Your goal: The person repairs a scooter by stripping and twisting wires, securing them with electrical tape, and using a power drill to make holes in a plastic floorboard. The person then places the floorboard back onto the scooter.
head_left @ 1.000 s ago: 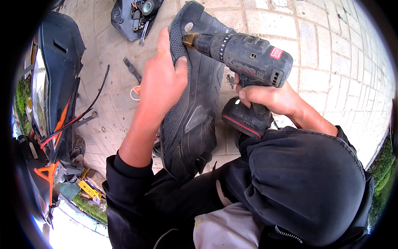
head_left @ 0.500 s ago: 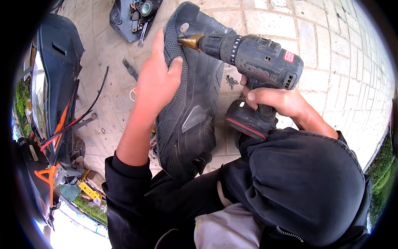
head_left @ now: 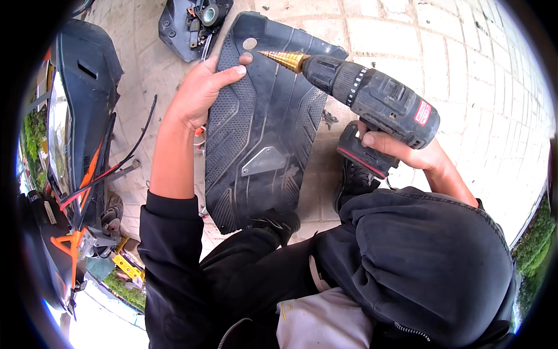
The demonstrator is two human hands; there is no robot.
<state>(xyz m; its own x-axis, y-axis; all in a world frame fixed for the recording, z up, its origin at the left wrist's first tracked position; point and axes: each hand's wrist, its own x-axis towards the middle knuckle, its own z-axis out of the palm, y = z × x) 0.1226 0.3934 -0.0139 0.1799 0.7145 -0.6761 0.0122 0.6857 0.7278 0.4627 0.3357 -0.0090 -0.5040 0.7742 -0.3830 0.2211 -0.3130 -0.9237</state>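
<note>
A long black plastic footboard panel [head_left: 261,125] with textured tread leans in front of me, its near end by my shoe. My left hand [head_left: 200,87] grips its far left edge, thumb on top and the other fingers mostly hidden beneath. A fingertip shows through a round hole in the panel; another round hole [head_left: 250,43] lies just beyond it. My right hand [head_left: 398,148] is closed round the handle of a black cordless drill [head_left: 381,96]. The drill's gold cone-shaped step bit [head_left: 283,59] points left, over the panel and close to the holes, seemingly apart from the surface.
A dark plastic part [head_left: 180,29] holding a roll of tape [head_left: 212,14] and small tools lies at the far left. Black and orange vehicle bodywork [head_left: 87,87] stands along the left side. Pale paving bricks [head_left: 465,81] cover the ground.
The drill has backed off to the right, its bit leaving the panel. The panel has tilted to face me more, and my left hand has shifted, a fingertip now through the hole.
</note>
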